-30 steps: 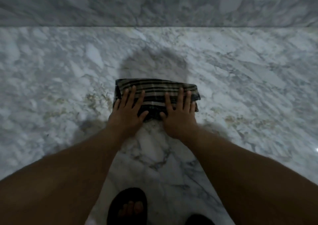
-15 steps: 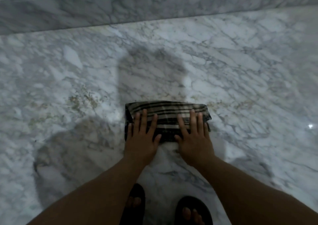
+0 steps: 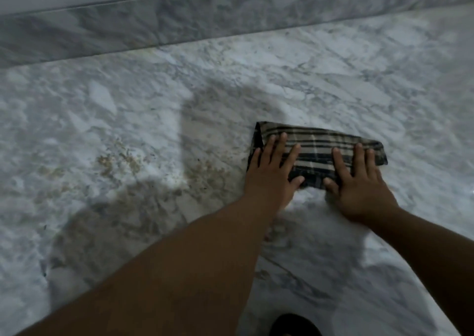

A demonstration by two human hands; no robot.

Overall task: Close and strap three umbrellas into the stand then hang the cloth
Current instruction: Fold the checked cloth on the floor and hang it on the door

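Head cam looks straight down at a marble floor (image 3: 128,130), and no umbrellas or stand show anywhere in view, so I can't tell if that part is done. What's clearly left is hanging the cloth (image 3: 318,156), since it's lying flat on the floor. My guess is we're on the last stretch, wiping or smoothing before it goes up.

Going left to right: the floor is polished grey-white marble with dark veins and a patch of brownish speckling on the left, with a marble skirting strip (image 3: 179,20) along the wall. Then the left hand (image 3: 272,174), fingers spread flat, pressing on the cloth's left end. The cloth is a folded rectangle, thin woven stuff, beige with dark plaid stripes. The right hand (image 3: 359,181) is flat on its right end too, fingers straight. Neither hand is gripping it.
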